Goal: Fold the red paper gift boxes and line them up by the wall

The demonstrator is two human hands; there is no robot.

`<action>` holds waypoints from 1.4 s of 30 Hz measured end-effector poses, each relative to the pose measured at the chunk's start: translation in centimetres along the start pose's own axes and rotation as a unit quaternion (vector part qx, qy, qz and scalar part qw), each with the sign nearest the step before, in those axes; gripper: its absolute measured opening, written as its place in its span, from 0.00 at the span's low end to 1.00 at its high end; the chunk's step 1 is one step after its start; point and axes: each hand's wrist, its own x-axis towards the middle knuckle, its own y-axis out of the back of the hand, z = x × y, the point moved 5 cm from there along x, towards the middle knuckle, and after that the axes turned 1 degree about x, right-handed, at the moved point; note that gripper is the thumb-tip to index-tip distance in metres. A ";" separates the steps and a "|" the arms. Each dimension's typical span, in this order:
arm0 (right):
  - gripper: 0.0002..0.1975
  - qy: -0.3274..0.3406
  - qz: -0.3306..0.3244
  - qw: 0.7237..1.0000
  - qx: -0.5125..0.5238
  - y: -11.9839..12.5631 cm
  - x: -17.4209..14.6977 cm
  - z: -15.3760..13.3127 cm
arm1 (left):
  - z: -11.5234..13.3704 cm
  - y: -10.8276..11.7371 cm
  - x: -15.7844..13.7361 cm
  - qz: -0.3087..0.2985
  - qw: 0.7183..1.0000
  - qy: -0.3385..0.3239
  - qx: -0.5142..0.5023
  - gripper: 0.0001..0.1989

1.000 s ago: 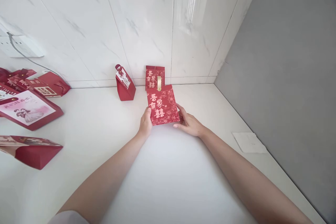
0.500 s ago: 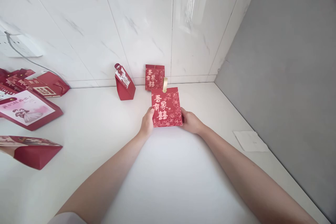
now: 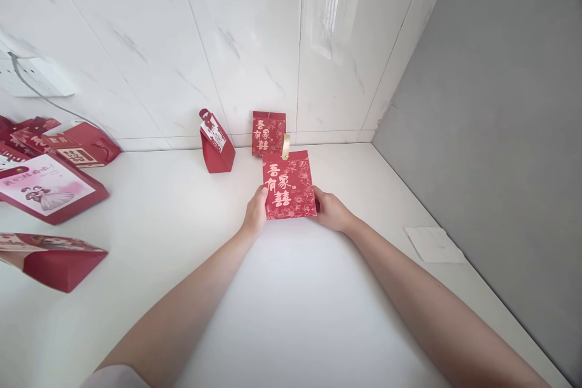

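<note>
A red gift box (image 3: 291, 185) with pale characters, a flower print and a gold strap handle (image 3: 286, 147) is upright between my two hands. My left hand (image 3: 256, 211) grips its left edge, thumb on the front. On the other side my right hand (image 3: 334, 211) holds the right edge, fingers partly hidden behind the box. Just behind it, a matching red box (image 3: 268, 133) stands against the wall, its lower right corner covered by the held one. Left of that, a slanted red box (image 3: 217, 144) with a white printed panel stands on its own.
More red boxes (image 3: 86, 144) crowd the left by the wall, one with a pink couple picture (image 3: 48, 185). Nearer lies another red box (image 3: 68, 264). A grey cable (image 3: 50, 103) runs from a wall socket. A white paper (image 3: 435, 245) lies by the grey panel (image 3: 500, 103) at right.
</note>
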 end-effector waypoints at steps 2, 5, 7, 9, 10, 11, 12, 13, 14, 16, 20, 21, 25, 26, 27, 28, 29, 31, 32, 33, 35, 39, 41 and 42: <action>0.22 -0.002 -0.001 1.000 0.000 0.0 0.0 0.1 | 0.0 0.0 0.0 -0.002 1.000 0.000 -0.004 0.25; 0.22 -0.004 -0.004 1.000 0.000 0.0 0.0 0.1 | 0.2 -0.1 -0.2 -0.007 1.000 0.007 -0.004 0.25; 0.23 -0.004 -0.005 1.000 0.000 0.1 0.0 0.1 | 0.4 -0.2 -0.3 -0.011 1.000 0.007 -0.001 0.25; 0.23 -0.004 -0.004 1.000 -0.002 0.1 0.0 0.1 | 0.4 -0.2 -0.3 -0.012 1.000 0.008 -0.002 0.26; 0.22 -0.004 -0.004 1.000 -0.004 0.1 0.0 0.1 | 0.3 -0.2 -0.3 -0.010 1.000 0.008 -0.004 0.25; 0.22 -0.004 -0.003 1.000 -0.006 0.1 0.0 0.1 | 0.3 -0.2 -0.2 -0.008 1.000 0.007 -0.008 0.25; 0.21 -0.003 -0.002 1.000 -0.007 0.1 0.1 0.1 | 0.3 -0.2 -0.2 -0.007 1.000 0.005 -0.010 0.25; 0.21 -0.002 0.000 1.000 -0.009 0.0 0.1 0.2 | 0.3 -0.2 -0.1 -0.006 1.000 0.002 -0.012 0.25; 0.21 0.001 0.002 1.000 -0.012 0.0 0.1 0.2 | 0.3 -0.2 -0.1 -0.006 1.000 0.000 -0.011 0.26; 0.19 0.009 0.008 1.000 -0.020 0.1 0.1 0.3 | 0.4 -0.2 -0.3 -0.008 1.000 -0.002 -0.002 0.27; 0.18 0.047 0.062 0.996 -0.047 0.5 -0.2 0.0 | 1.5 0.1 -0.7 0.009 0.996 -0.056 0.065 0.28; 0.19 0.063 0.084 0.993 -0.052 0.6 -0.3 -0.2 | 1.7 0.3 -0.8 0.024 0.993 -0.077 0.080 0.28; 0.22 0.144 0.146 0.974 -0.095 0.8 -0.8 -1.3 | 2.0 0.4 -0.9 0.036 0.987 -0.108 0.112 0.29; 0.20 0.164 0.154 0.968 -0.115 0.7 -0.9 -1.5 | 2.0 0.1 -0.9 0.005 0.988 -0.112 0.106 0.28; 0.17 0.183 0.163 0.960 -0.137 0.6 -1.0 -1.8 | 2.1 -0.4 -1.1 -0.040 0.988 -0.121 0.092 0.29; 0.14 0.201 0.173 0.951 -0.157 0.5 -1.1 -2.1 | 2.2 -0.9 -1.3 -0.090 0.985 -0.130 0.068 0.31; 0.11 0.218 0.182 0.943 -0.173 0.4 -1.2 -2.3 | 2.3 -1.4 -1.6 -0.137 0.980 -0.138 0.041 0.33; 0.08 0.242 0.187 0.932 -0.193 0.2 -1.3 -2.7 | 2.5 -2.1 -2.2 -0.200 0.971 -0.134 0.004 0.35; 0.08 0.248 0.180 0.931 -0.196 0.1 -1.3 -2.8 | 2.4 -2.3 -2.4 -0.215 0.969 -0.118 0.001 0.35; 0.08 0.251 0.168 0.934 -0.193 0.0 -1.3 -2.9 | 2.4 -2.4 -2.5 -0.220 0.970 -0.099 0.005 0.33; 0.13 0.248 0.133 0.945 -0.164 0.0 -1.1 -2.9 | 2.3 -2.4 -2.6 -0.213 0.974 -0.077 0.023 0.30; 0.47 0.214 0.051 0.975 -0.034 -0.1 -0.7 -2.4 | 2.9 -2.5 -2.6 -0.183 0.973 -0.127 0.067 0.32; 0.54 0.184 -0.008 0.982 0.043 -0.5 -0.6 -2.2 | 3.1 -2.6 -2.6 -0.179 0.969 -0.148 0.086 0.33; 0.53 0.171 -0.034 0.981 0.085 -0.7 -0.5 -2.1 | 3.1 -2.6 -2.6 -0.183 0.967 -0.154 0.091 0.32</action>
